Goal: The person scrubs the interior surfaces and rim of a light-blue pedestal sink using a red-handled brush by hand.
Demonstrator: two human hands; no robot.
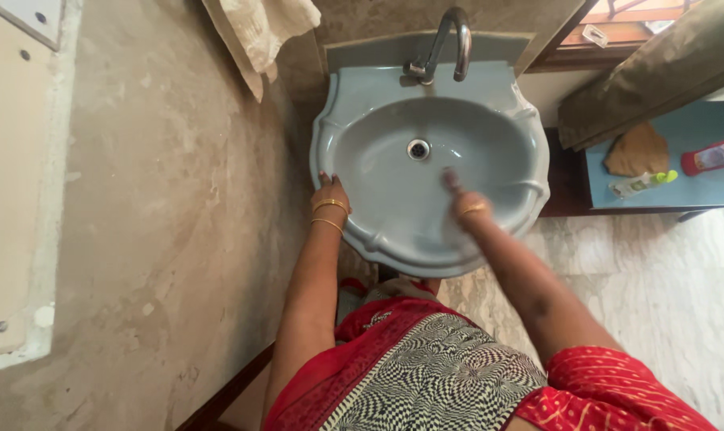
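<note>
Single head-worn view, looking steeply down from above the person's chest onto a grey-blue wash basin at 12 o'clock, close enough that the basin fills the upper middle of frame. Tap sits at the far 12 o'clock edge, bare wall runs from 7 to 11 o'clock, a blue shelf lies at 2 o'clock, marble floor at 4 o'clock. No second view, so no shared part.
</note>
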